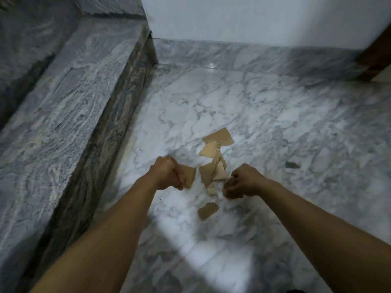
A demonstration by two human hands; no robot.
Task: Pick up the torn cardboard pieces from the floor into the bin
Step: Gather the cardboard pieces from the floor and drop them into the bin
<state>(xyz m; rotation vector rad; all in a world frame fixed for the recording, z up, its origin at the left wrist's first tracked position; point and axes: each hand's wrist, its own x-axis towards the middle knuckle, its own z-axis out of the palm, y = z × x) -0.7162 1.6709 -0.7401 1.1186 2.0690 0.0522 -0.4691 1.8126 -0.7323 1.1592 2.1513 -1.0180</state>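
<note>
- Head view: the left hand (168, 176) is clenched into a fist, its grip closed on 1 flat brown piece (189, 176) that sticks out toward the pile.
- Head view: the right hand (241, 181) is curled, fingers tucked in at the near right edge of the pile. Its grip looks narrow, and something brown shows at the fingertips, but I cannot tell whether it holds a scrap or only touches one.
- The torn cardboard pieces (213, 163) lie in a loose overlapping strip on the marble floor (296, 134), between the 2 hands and running away from them. The largest piece (220, 137) is at the far end of the pile, and 1 stray piece (207, 210) lies apart on the near side of it.
- A raised marble step (69, 98) runs well to the left of the pile. A small dark fleck (292, 164) sits on the floor to the pile's right. No bin is in view.
- Judgement on handling: the pieces look light, thin and fairly stiff, and will bend rather than break. Lying flat on polished marble, they will likely slide when pushed. A lifted or overlapping edge is the best place to pinch, or several could be swept together and gripped as a stack. The stray piece probably needs a fingernail under its torn edge.
</note>
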